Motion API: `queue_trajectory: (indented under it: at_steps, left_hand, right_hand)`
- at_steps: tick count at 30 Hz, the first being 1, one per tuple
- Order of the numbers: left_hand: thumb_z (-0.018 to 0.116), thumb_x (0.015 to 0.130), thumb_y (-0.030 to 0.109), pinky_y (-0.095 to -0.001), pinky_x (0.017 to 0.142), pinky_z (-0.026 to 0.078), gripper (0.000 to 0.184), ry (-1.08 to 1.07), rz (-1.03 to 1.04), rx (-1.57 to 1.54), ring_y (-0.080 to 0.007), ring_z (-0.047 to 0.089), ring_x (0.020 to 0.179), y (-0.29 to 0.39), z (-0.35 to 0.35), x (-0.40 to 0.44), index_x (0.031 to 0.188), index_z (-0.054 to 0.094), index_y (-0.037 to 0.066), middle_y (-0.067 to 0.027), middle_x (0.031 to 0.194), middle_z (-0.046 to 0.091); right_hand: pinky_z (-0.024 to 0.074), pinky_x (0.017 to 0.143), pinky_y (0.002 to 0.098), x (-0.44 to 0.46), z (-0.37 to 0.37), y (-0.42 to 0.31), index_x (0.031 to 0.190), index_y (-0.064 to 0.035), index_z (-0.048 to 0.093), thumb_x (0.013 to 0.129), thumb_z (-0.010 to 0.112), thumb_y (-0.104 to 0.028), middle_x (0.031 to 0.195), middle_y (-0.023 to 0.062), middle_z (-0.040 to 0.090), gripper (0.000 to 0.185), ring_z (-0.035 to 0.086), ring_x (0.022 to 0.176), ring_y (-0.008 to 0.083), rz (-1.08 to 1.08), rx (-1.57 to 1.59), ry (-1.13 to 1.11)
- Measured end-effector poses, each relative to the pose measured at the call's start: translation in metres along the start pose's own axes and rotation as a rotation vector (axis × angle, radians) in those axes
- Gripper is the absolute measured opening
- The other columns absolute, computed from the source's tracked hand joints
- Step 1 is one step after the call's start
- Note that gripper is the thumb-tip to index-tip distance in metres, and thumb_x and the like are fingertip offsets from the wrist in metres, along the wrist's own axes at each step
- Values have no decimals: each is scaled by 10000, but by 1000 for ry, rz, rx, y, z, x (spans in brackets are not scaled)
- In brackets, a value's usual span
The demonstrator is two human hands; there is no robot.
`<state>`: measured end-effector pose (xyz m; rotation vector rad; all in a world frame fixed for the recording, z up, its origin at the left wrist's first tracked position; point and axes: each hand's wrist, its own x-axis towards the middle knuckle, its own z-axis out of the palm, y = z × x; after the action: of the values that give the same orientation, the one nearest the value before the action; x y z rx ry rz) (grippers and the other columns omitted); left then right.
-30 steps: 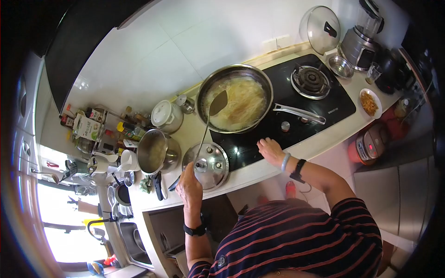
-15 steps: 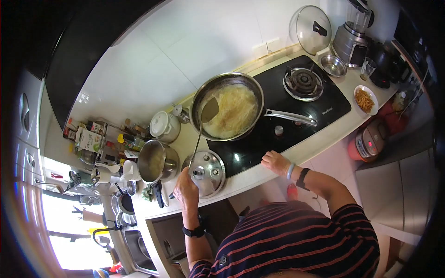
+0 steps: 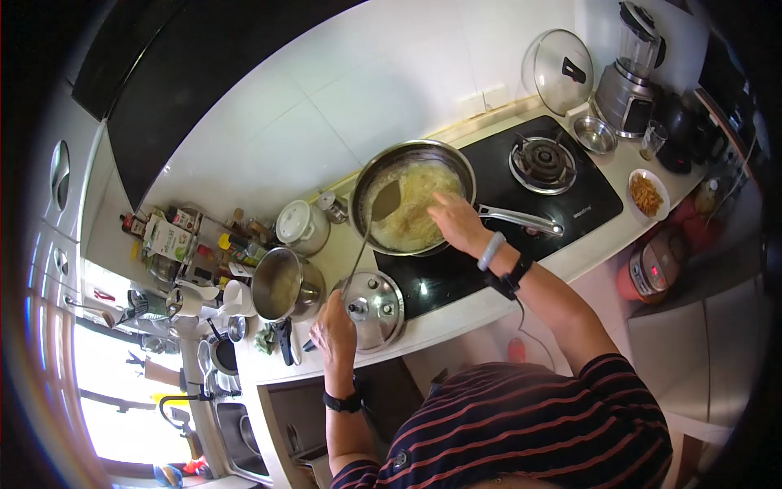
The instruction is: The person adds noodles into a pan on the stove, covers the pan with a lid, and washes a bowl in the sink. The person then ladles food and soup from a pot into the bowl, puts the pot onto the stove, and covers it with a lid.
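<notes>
My left hand (image 3: 334,328) is wrapped round the long handle of a metal spatula (image 3: 386,200), whose blade rests in the frying pan (image 3: 357,196). Pale yellowish food in liquid (image 3: 411,220) covers the pan's bottom. Over the pan's right side is my right hand (image 3: 459,222), fingers drawn together and pointing down at the food; anything between them is hidden. The pan's metal handle (image 3: 521,218) runs off to the right, beyond my right hand. Under my left hand's side lies a shiny pressure-cooker lid (image 3: 376,314), close to the spatula handle.
A steel pot (image 3: 281,285) and a white lidded pot (image 3: 301,226) stand left of the pan. The second burner (image 3: 542,163) is to the right. Beyond it are a steel bowl (image 3: 595,135), a white bowl of orange-brown pieces (image 3: 646,196), a glass lid (image 3: 562,73) and a blender (image 3: 626,98).
My right hand has moved from the counter's front edge up and left to over the pan. My left hand still holds the spatula in the food, and the view has shifted slightly.
</notes>
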<state>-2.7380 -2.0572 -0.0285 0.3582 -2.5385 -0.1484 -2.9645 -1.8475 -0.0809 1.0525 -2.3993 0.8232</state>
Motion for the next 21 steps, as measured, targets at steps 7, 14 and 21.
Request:
queue_trajectory:
  at_steps: [7,14,21]
  left_hand:
    - [533,769,53,-405,529,465,192,-140,52,149,-290,611,637,10,20,12,939,592,120,-111,701,593]
    - [488,761,24,-420,533,462,185,-177,13,237,-317,616,660,14,56,26,913,545,113,-118,693,589]
    - [502,765,51,-411,529,470,149,-180,70,119,-307,618,643,36,28,17,894,533,119,-114,707,597]
  right_hand:
    - [447,774,388,-28,-44,9,737,-37,578,729,624,-51,907,123,588,49,563,875,309,70,211,230]
    - [440,747,391,-91,-94,11,760,-52,562,692,658,-17,895,97,585,122,552,857,298,125,190,241]
    - [426,791,396,-126,-133,34,857,-63,581,659,681,4,932,101,593,231,550,888,303,292,-3,273]
